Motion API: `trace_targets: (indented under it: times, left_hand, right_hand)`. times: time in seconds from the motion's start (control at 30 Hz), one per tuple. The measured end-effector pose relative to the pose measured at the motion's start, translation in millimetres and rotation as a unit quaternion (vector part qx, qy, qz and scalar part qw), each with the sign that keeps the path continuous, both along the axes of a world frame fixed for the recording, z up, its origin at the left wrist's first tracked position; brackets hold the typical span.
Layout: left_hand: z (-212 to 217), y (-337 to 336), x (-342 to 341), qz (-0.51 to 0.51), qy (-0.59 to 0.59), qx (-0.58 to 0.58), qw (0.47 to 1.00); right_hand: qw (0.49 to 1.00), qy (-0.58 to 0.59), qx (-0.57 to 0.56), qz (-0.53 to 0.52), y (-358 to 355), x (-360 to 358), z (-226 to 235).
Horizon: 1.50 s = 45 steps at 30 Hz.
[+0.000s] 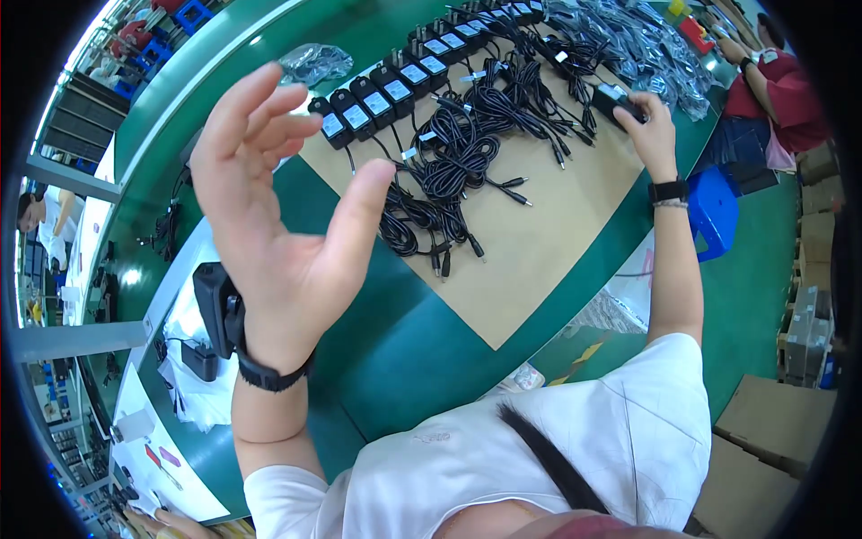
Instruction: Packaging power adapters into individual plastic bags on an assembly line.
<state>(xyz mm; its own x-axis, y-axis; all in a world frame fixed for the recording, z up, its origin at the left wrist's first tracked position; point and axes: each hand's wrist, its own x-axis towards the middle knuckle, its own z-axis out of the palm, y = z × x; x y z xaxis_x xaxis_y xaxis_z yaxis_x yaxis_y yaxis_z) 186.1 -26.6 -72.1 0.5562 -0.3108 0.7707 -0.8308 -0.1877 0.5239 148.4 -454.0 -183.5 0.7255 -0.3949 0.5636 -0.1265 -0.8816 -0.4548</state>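
A right hand [654, 135] pinched one black adapter [607, 106] beside many more

The adapter was at the far right edge of one brown sheet [521, 234] on a green surface [395, 337], between the right hand's thumb and fingers. The left hand [278, 207] was raised at left, fingers loosely spread, thumb apart. At least ten black adapters [433, 65] lined the sheet's far left side, too crowded at the far end to count exactly. Tangled black cables [458, 166] lay across the sheet. One blue stool [716, 211] stood at right.

Factory workshop: green bench [395, 350], rowed power adapters [395, 88], stacked cartons [763, 418], co-worker [795, 90].
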Motion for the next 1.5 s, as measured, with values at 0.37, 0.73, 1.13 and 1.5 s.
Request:
trace_targets:
  times: [0.37,0.73,1.13,1.5]
  left_hand:
    - [-22.6,70.0,-22.0,0.073,0.142,0.003,0.987]
    - [-6.4,186.4,-57.0,0.244,0.039,-0.048,0.968]
    - [50.8,296.9,-115.9,0.277,-0.096,0.039,0.955]
    - [54.5,337.4,-146.7,0.375,-0.089,0.032,0.922]
  right_hand:
    - [0.963,0.037,-0.25,-0.099,21.4,-2.1,4.3]
    - [0.859,0.135,-0.124,0.479,269.0,97.7,146.8]
    - [0.834,0.215,-0.358,0.361,516.9,357.6,3.2]
    - [0.861,0.188,-0.195,0.432,527.5,378.7,18.8]
